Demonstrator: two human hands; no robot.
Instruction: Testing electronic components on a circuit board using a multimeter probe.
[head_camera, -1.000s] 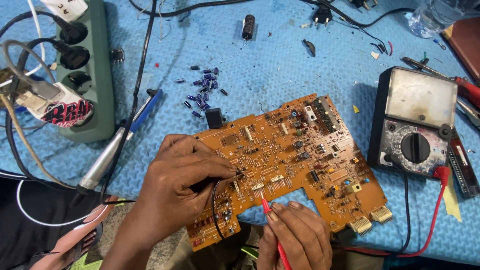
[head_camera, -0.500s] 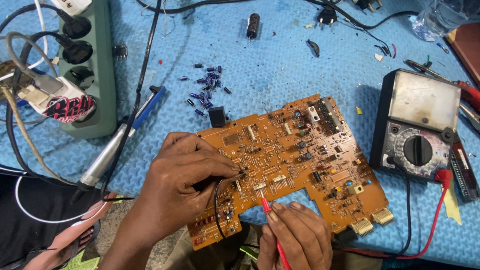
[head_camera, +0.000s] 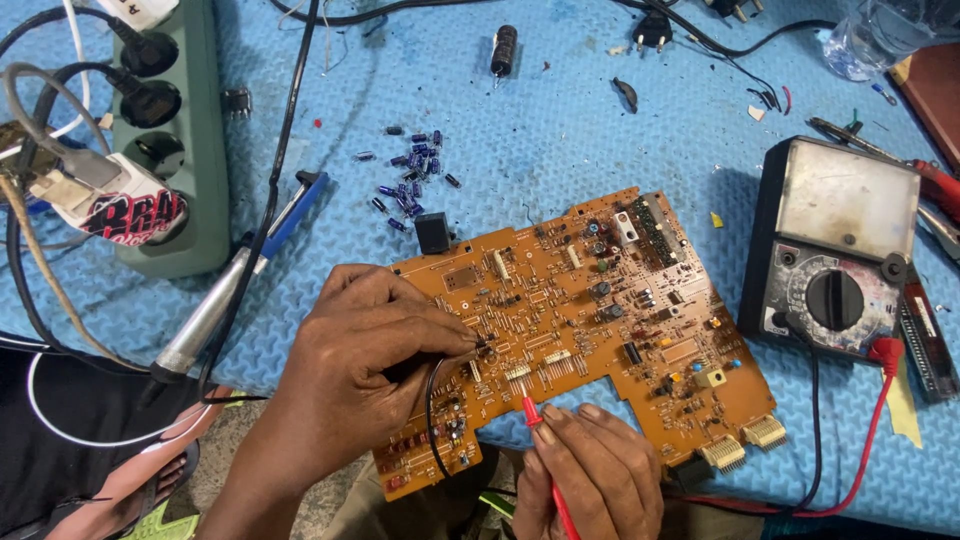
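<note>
The orange circuit board (head_camera: 590, 320) lies component side up on the blue foam mat (head_camera: 560, 130), in the lower centre of the frame. The left hand (head_camera: 370, 370) rests on the board's left portion with its fingers closed around the black test probe (head_camera: 470, 350), whose tip touches the board near the middle of its lower edge. The right hand (head_camera: 590, 470), at the bottom centre, is closed around the red test probe (head_camera: 535, 420); the tip touches the board just beside the black one. Red and black leads run along the bottom edge to the analogue multimeter (head_camera: 835, 250) at the right of the frame. A soldering iron (head_camera: 235, 280) lies left of the board. A green power strip (head_camera: 170, 140) occupies the upper left. Small blue capacitors (head_camera: 410, 170) lie scattered above the board.
</note>
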